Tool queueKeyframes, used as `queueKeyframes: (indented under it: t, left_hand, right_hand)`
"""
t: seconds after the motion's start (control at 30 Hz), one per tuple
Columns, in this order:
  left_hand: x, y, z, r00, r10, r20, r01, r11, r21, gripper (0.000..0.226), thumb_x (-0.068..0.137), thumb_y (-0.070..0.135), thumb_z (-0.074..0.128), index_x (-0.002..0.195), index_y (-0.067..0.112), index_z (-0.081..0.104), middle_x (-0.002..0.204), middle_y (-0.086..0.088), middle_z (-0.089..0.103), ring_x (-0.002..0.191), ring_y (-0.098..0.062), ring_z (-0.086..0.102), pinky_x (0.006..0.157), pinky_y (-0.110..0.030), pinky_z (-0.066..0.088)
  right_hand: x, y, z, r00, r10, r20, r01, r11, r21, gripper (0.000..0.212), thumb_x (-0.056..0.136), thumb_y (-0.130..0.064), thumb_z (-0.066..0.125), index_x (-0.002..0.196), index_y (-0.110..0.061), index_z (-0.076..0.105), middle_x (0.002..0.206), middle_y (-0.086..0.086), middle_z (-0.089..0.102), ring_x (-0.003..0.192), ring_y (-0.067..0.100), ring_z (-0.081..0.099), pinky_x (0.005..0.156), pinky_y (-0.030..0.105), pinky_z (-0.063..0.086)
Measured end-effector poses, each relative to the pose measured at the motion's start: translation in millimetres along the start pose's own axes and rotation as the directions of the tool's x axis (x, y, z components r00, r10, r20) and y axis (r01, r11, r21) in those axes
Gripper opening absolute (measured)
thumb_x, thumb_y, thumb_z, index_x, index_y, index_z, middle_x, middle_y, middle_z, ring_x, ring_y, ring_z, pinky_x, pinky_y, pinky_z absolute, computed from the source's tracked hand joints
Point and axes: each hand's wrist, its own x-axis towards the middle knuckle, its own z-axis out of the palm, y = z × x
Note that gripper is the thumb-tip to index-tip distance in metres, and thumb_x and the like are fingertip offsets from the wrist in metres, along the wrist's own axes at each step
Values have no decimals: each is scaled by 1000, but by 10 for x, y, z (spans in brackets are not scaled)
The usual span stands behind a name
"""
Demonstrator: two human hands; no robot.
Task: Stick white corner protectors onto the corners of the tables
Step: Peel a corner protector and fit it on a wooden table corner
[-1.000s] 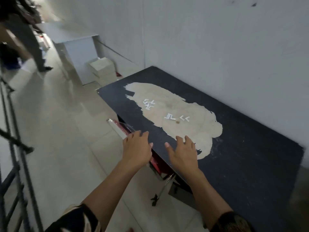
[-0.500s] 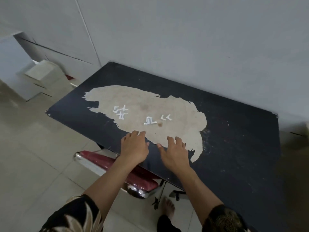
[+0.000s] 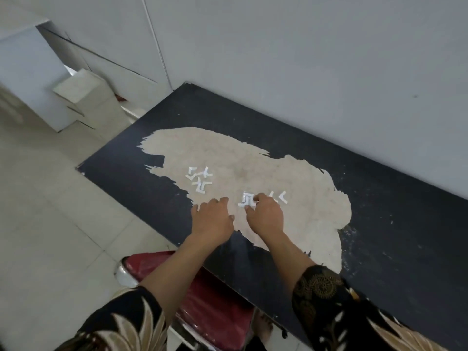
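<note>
Hands are low over the dark tabletop [image 3: 379,224], both close to its near edge. Our left hand [image 3: 212,219] lies flat with fingers straight and spread, an open grip holding nothing, right where the black surface meets the worn pale patch [image 3: 291,224]. Our right hand [image 3: 266,214] is just beside it, fingers curled down onto the middle protector [image 3: 244,200], thumb just below it. Whether that grip really pinches the piece or only touches it, we cannot tell.

A cluster of protectors [image 3: 200,179] lies loose on the patch, up and to the left of the left hand. A pair of protectors [image 3: 279,197] lies just right of the right hand. All are well in from every edge.

The far edge runs tight along the wall [image 3: 304,59]. The near edge slants across us, with a red seat [image 3: 215,300] tucked partly beneath it. Leftward the floor [image 3: 50,224] opens wide past the bare left corner, and white boxes [image 3: 81,97] sit well apart by the wall.
</note>
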Motion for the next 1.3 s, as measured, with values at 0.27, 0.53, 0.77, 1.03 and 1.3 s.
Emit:
queueKeyframes:
  t: [0.27,0.53,0.77,1.03,1.3]
  left_hand:
    - [368,-492,-163,997,70,35,-70,997,-14,51,102,40,48,148,23,39,136,-4,57,129,-29,51,116,-48,23]
    - [678,-912,-351,988,150,43,-152,987,48,49,100,41,50,145,22,42,131,-3,58,124,-28,54,112,-45,27]
    - [795,-933,-425,971,232,58,-235,971,41,51,100,41,50,147,23,40,137,-3,56,127,-27,51,115,-48,25]
    - [776,-1002,-435,963,260,67,-264,963,58,51,100,41,50,147,23,41,136,-3,56,127,-27,51,116,-49,26]
    - [715,-1159,-452,968,249,39,-251,966,60,49,99,41,50,145,24,43,130,-1,59,123,-26,54,111,-45,28]
  right_hand:
    - [601,-141,266,989,145,-15,-146,977,-157,45,96,-42,59,132,-15,54,129,12,53,116,29,58,96,39,52]
    - [741,-175,538,970,206,-127,-228,954,-197,42,91,-34,66,124,-14,48,126,11,51,119,30,51,95,39,48]
    - [690,-241,558,965,198,-170,-232,948,-217,21,95,-28,63,113,-17,60,102,5,70,107,23,59,82,31,53]
    - [603,-181,713,981,144,-133,-173,954,-244,38,95,-40,60,129,-23,57,124,6,55,115,24,53,99,34,46]
    - [543,-316,768,965,183,-190,-226,944,-242,32,93,-37,61,123,-25,58,124,4,49,116,25,49,99,40,43]
